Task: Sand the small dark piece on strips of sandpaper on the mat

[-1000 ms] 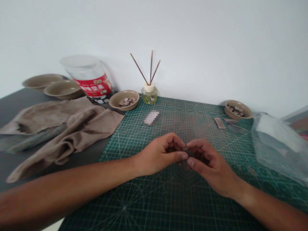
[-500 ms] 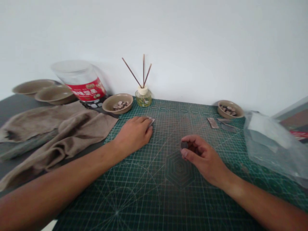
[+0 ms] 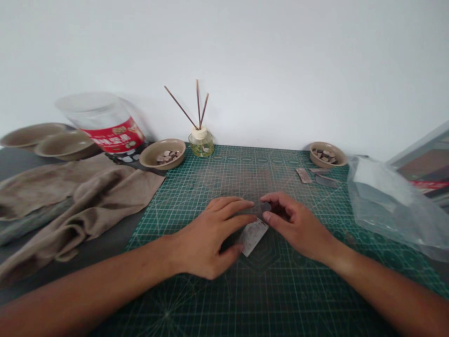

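Note:
A grey rectangular piece lies over the green cutting mat, between my two hands. My left hand is closed on it, thumb at its near left edge and fingertips at its far edge. Just to the right, my right hand pinches a small dark piece between thumb and fingers, close to the far right corner of the grey piece. Whether the two pieces touch is too blurred to tell.
A bowl of small pieces, a reed diffuser and a red-labelled jar stand at the back left. Brown cloth covers the left. Another bowl, flat strips and a plastic bag are at right.
My left hand has come right and nearer with the grey piece, which now shows beside my right hand. The dark piece remains in my right hand. The view has shifted slightly.

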Demonstrator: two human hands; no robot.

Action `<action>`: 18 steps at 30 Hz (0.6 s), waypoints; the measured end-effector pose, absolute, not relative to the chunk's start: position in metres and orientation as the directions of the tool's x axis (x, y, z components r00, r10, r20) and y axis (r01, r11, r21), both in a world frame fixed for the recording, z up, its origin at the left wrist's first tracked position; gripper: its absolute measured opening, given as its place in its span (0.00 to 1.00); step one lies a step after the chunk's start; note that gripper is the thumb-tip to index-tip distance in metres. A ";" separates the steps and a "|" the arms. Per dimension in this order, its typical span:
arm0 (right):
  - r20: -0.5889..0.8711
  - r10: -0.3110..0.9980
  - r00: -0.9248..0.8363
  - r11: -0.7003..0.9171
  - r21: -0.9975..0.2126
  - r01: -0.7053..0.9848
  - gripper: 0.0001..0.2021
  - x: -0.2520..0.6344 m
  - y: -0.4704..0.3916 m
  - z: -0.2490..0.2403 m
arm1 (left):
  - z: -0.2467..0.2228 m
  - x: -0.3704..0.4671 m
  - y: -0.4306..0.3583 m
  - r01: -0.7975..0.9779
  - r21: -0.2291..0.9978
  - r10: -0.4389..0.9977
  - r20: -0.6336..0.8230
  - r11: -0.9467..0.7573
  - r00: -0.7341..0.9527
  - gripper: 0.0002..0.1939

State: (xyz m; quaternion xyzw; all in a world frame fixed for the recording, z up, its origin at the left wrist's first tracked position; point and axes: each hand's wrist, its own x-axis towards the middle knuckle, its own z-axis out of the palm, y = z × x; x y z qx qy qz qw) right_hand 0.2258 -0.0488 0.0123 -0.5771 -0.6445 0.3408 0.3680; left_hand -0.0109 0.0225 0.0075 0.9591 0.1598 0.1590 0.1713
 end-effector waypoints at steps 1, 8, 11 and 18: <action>0.109 0.991 -0.072 0.131 -0.828 0.546 0.12 0.226 -0.050 0.015 | 0.006 -0.011 0.024 0.267 0.361 0.357 0.211 -0.894 0.910 0.33; 0.265 0.901 -0.343 0.430 -0.451 0.782 0.13 0.219 -0.060 0.006 | -0.002 0.004 0.018 0.399 0.332 0.465 0.147 -0.855 0.873 0.24; 0.214 0.877 -0.430 0.480 -0.354 0.802 0.13 0.215 -0.060 -0.001 | -0.004 0.010 0.016 0.432 0.347 0.507 0.164 -0.833 0.846 0.29; 0.139 0.853 -0.503 0.499 -0.500 0.708 0.12 0.220 -0.058 0.007 | -0.002 0.009 0.020 0.379 0.370 0.447 0.115 -0.848 0.887 0.31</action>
